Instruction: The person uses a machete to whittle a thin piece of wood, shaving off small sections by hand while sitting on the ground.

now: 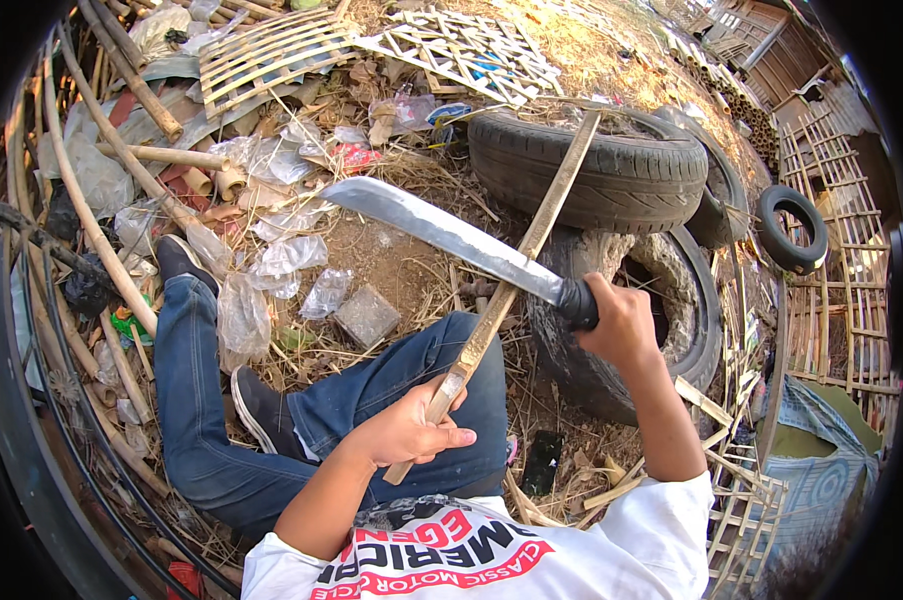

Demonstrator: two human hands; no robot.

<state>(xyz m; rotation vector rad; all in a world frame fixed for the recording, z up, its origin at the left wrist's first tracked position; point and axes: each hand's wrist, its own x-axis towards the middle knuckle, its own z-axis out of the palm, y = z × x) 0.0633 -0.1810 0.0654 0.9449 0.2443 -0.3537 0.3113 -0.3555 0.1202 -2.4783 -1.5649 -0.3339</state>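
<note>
My left hand (411, 430) grips the lower end of a long bamboo strip (531, 240), which slants up and rests its far end on a black tyre (591, 165). My right hand (616, 320) is closed on the black handle of a large machete (441, 230). Its blade points up and left and crosses the bamboo strip near the strip's middle. I sit on the ground in blue jeans (301, 400) and dark shoes, legs folded to the left.
A second worn tyre (691, 320) lies beside my right arm, a small one (791, 228) farther right. Woven bamboo lattice panels (461, 45) lie beyond, more (831, 270) at right. Bamboo poles (121, 160), plastic scraps and dry leaves cover the dirt at left.
</note>
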